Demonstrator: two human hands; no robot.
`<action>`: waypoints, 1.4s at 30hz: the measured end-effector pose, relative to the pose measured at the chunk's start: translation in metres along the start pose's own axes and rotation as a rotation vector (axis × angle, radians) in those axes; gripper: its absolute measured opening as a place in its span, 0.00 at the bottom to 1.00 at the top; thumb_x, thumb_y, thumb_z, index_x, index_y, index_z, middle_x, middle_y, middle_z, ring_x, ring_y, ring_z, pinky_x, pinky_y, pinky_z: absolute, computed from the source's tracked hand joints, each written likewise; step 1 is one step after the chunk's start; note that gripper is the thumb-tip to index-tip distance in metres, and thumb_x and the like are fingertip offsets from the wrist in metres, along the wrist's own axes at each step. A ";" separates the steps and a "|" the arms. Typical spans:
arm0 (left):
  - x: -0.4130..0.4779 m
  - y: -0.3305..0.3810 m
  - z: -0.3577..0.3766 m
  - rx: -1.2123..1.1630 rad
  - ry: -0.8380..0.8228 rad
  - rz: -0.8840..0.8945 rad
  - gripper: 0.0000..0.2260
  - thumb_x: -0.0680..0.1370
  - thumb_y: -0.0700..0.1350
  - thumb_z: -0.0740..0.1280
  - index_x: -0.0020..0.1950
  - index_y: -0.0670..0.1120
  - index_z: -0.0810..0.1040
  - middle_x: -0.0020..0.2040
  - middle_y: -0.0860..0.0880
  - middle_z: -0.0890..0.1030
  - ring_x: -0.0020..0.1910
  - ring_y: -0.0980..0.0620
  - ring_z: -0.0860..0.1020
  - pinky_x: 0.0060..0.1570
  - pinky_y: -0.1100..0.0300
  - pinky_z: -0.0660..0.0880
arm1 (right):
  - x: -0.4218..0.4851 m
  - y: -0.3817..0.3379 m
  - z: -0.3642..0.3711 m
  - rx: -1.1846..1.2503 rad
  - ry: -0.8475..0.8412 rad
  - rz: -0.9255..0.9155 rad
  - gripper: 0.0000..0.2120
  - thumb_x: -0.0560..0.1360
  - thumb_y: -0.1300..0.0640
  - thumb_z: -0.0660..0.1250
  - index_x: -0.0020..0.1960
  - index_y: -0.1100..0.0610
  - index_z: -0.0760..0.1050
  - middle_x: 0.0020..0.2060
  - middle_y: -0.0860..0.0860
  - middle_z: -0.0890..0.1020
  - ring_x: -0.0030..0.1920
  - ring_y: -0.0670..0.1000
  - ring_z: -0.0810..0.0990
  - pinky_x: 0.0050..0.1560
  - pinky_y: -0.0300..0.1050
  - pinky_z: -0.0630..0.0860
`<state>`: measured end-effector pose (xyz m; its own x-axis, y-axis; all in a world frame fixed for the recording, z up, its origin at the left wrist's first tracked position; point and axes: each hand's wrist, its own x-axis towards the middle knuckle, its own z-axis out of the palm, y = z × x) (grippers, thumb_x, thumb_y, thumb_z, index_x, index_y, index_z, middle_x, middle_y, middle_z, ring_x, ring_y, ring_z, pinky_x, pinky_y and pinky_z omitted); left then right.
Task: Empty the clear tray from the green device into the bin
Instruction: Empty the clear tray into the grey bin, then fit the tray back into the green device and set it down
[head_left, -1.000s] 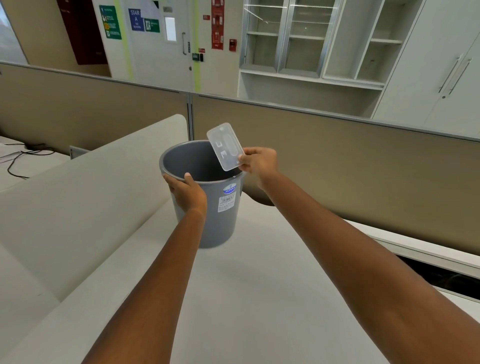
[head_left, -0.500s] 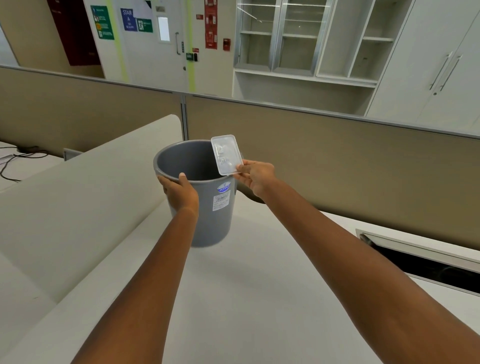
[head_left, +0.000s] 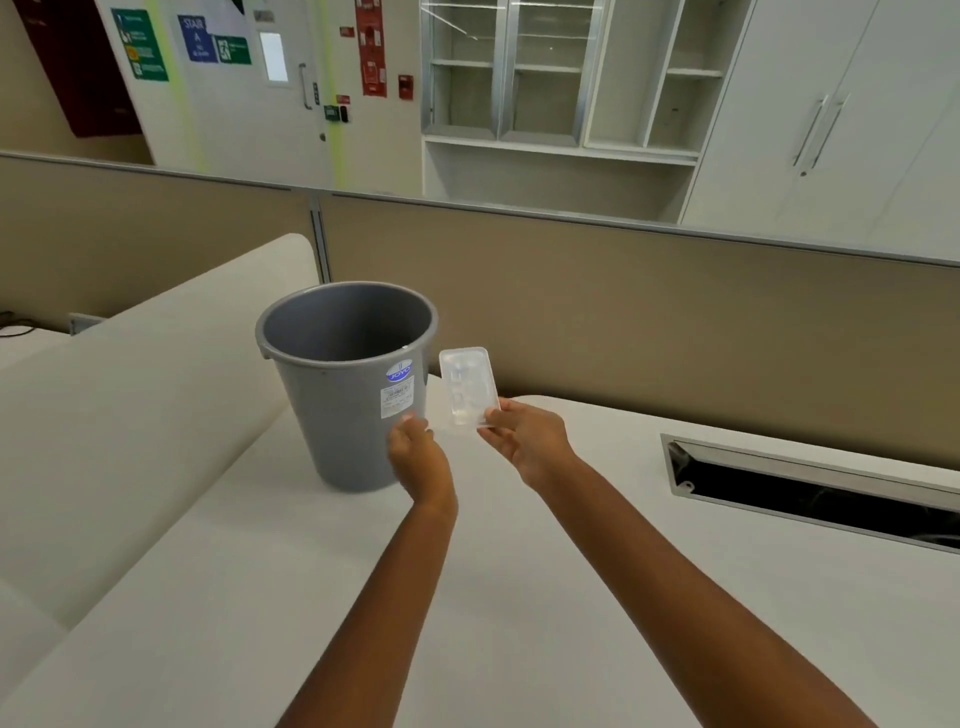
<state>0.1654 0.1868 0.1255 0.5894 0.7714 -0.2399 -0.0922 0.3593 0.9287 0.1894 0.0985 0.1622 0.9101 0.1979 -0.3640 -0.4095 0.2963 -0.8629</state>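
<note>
Smooth off-white desk (head_left: 519, 597) fronts a tan partition (head_left: 623, 312); on it stands a round grey plastic bin (head_left: 337, 395). My right hand (head_left: 524, 441) pinches the clear, rounded-rectangle tray (head_left: 467, 387) by its near end, just right of the bin. My left hand (head_left: 418, 457) hovers loosely open, perhaps brushing the bin's side.

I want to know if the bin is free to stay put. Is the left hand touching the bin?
Cannot tell. In the head view the left hand overlaps the bin by its label, with no visible gap or plain contact.
</note>
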 end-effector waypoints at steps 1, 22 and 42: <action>-0.011 -0.007 0.000 -0.026 -0.099 -0.052 0.17 0.81 0.44 0.53 0.63 0.35 0.71 0.63 0.36 0.75 0.62 0.39 0.74 0.62 0.51 0.71 | -0.007 0.006 -0.011 -0.021 0.018 0.003 0.16 0.73 0.71 0.65 0.61 0.68 0.73 0.57 0.62 0.79 0.52 0.58 0.80 0.52 0.45 0.77; -0.173 -0.151 -0.039 0.039 -0.734 -0.633 0.17 0.81 0.38 0.53 0.67 0.34 0.68 0.58 0.37 0.74 0.48 0.44 0.77 0.36 0.59 0.81 | -0.125 0.110 -0.220 -0.188 0.302 0.105 0.08 0.72 0.71 0.63 0.49 0.66 0.77 0.40 0.60 0.80 0.39 0.54 0.80 0.36 0.36 0.80; -0.200 -0.156 -0.045 0.045 -0.744 -0.749 0.14 0.81 0.40 0.50 0.63 0.39 0.68 0.46 0.41 0.77 0.44 0.46 0.76 0.32 0.62 0.79 | -0.150 0.124 -0.329 -0.865 0.762 -0.027 0.16 0.74 0.61 0.65 0.61 0.65 0.74 0.56 0.64 0.77 0.58 0.60 0.74 0.56 0.50 0.71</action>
<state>0.0256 0.0000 0.0160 0.8286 -0.1611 -0.5362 0.5195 0.5783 0.6290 0.0225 -0.2020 -0.0055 0.8405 -0.5015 -0.2050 -0.4774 -0.5066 -0.7179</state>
